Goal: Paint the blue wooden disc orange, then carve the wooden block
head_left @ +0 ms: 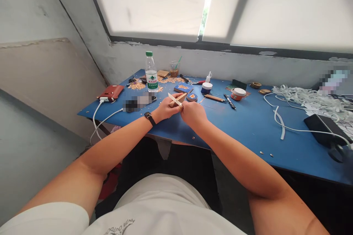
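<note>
- From where I stand, with twelve o'clock at the window, the wood [182, 97] sits at the centre of the dial, near the front of the blue table [242, 132], between the two hands.
- The left hand [165, 108] is curled about the wood from nine o'clock, fingers bent and thumb along the near edge; the far fingertips I can't make out.
- The right hand [194, 113], at four, is closed in a fist, with no gap I can see, around what looks like a knife [173, 98]. Its pale blade points to ten and lies across the wood; whether it bites in, I can't tell.
- I'd judge the wood light, stiff and dry, not slippery, though a thin edge might split. Best hold: the sides toward nine, thumb clear of the blade.
- The knife should be light and rigid, sharp along one edge; grip the handle only, near four.
- Around them: a round disc [192, 97] just beside at three, a blue panel [183, 88] at twelve, pencils [215, 98] further out at three, a bottle [151, 79] toward ten.
</note>
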`<act>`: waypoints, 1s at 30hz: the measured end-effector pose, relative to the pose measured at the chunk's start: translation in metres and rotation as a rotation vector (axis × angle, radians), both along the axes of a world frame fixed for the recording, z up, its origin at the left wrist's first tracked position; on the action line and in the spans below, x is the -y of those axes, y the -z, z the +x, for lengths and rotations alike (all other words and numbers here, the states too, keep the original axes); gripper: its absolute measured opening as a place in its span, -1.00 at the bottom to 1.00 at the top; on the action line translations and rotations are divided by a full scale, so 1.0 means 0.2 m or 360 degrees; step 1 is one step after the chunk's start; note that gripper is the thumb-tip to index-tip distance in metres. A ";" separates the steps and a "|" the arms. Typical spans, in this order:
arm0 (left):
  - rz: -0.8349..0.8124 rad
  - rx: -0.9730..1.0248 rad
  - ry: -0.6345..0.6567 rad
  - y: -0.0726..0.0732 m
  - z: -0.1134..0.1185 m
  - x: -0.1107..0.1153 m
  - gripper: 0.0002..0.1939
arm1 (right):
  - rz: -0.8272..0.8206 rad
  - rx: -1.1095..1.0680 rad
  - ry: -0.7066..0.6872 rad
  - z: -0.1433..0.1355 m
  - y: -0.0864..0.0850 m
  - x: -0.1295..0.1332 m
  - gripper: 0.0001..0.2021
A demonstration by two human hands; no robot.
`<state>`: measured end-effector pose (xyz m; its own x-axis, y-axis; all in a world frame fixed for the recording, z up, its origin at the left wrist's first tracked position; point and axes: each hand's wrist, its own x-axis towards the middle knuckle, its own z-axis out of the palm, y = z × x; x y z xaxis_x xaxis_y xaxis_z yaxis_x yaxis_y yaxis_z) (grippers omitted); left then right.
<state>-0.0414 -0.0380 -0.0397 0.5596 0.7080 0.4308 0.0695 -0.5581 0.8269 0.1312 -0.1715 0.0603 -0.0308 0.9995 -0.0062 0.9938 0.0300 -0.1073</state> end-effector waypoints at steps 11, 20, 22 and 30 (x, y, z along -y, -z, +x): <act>-0.0133 -0.0041 -0.0082 -0.01 0.01 0.04 0.20 | 0.0111 -0.0158 -0.0009 0.03 0.03 -0.02 -0.63; -0.0266 -0.0034 0.0142 -0.09 -0.07 0.03 0.54 | 0.0078 -0.0122 -0.0322 0.11 0.01 -0.07 -0.53; -0.0241 -0.0037 0.0141 -0.09 -0.06 0.02 0.57 | 0.0122 -0.0141 -0.0355 0.13 0.02 -0.09 -0.52; -0.0151 -0.0021 0.0100 -0.08 -0.04 0.03 0.43 | 0.0200 -0.0133 -0.0383 0.13 0.08 -0.11 -0.65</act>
